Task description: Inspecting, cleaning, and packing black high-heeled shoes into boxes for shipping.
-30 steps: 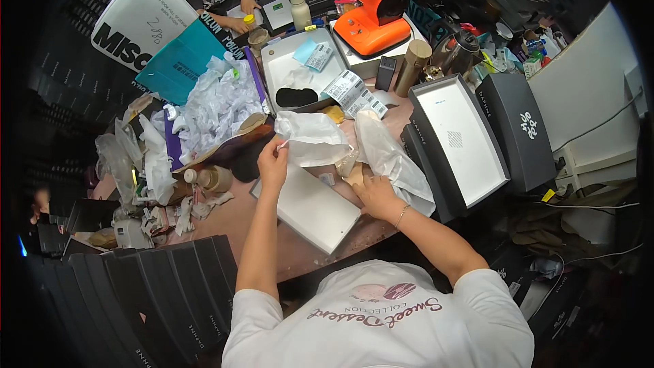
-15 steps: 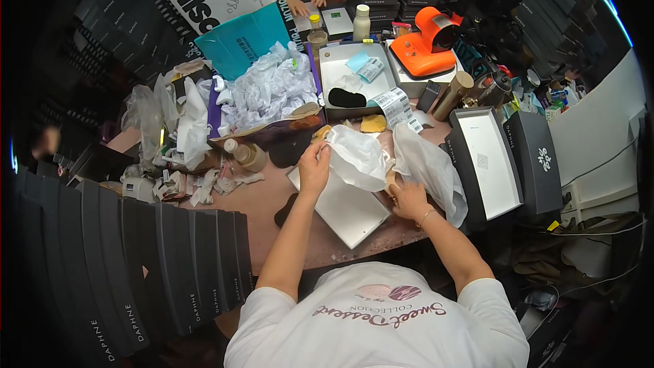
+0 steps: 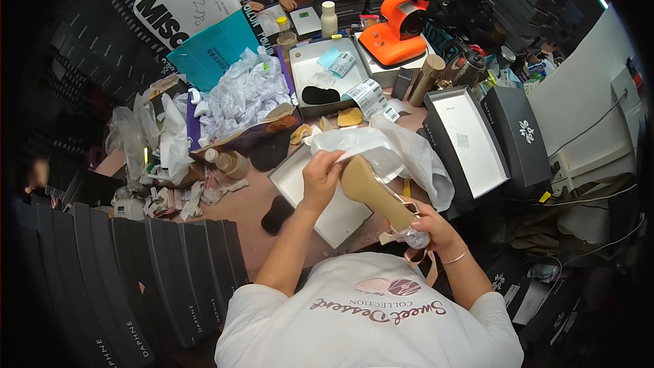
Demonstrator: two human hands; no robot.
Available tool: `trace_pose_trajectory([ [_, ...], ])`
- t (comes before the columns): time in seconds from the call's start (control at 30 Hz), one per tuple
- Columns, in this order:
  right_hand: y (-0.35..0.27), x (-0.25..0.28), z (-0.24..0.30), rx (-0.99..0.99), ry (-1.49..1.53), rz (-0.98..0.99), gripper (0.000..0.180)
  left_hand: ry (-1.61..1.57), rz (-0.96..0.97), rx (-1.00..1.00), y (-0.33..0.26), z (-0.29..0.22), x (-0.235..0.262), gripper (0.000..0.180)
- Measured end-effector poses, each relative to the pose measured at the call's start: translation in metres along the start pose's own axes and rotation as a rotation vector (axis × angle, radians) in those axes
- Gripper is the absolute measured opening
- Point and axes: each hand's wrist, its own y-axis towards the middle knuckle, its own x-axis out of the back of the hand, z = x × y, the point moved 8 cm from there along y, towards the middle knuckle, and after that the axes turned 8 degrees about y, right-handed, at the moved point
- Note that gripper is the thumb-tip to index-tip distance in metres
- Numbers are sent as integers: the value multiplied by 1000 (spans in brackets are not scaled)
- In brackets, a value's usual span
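A high-heeled sandal (image 3: 371, 194), tan sole up, is tilted over the table in front of me. My right hand (image 3: 436, 228) is closed round its heel end, where clear wrapping shows and pink straps hang below. Thumb and fingers of my left hand (image 3: 321, 180) pinch the edge of white tissue paper (image 3: 357, 138) beside the sandal's toe. Behind the shoe the paper spreads to the right, towards a larger loose sheet (image 3: 429, 170). Partly under my hands lies a white open box part (image 3: 334, 221).
Ahead stand a purple-edged box of crumpled paper (image 3: 238, 95), a tray with labels (image 3: 306, 61) and an orange device (image 3: 395, 34). An open shoe box (image 3: 470, 143) is at right. Dark boxes (image 3: 143, 259) line the left. A co-worker's hand (image 3: 286, 1) shows at the back.
My right hand has lifted the sandal from among the paper, drawing its heel end towards me. The tissue in my left hand has moved back behind the sole. The view has shifted slightly.
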Motion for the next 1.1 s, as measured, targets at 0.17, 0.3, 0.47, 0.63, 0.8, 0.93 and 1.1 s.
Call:
trace_pose_trajectory([
  [0.17, 55, 39, -50, -67, 340, -25, 61, 21, 63, 32, -13, -12, 15, 16],
  [0.3, 35, 16, -69, -173, 595, 116, 63, 26, 73, 29, -16, -10, 9, 13],
  [0.47, 34, 14, -70, -151, 521, 117, 60, -8, 127, -7, -32, -31, 9, 20],
  [0.63, 33, -7, -49, -123, 399, 110, 36, 9, 101, -489, -66, -113, 20, 35],
  [0.8, 49, 25, -70, 623, -526, -343, 37, -66, 103, -542, -84, -137, -1, 36],
  [0.93, 63, 6, -46, 470, -630, -325, 38, -98, 5, -390, -91, -97, 13, 31],
  [1.1, 61, -3, -70, 53, -394, -154, 38, -128, 6, -361, -116, -104, 20, 30],
])
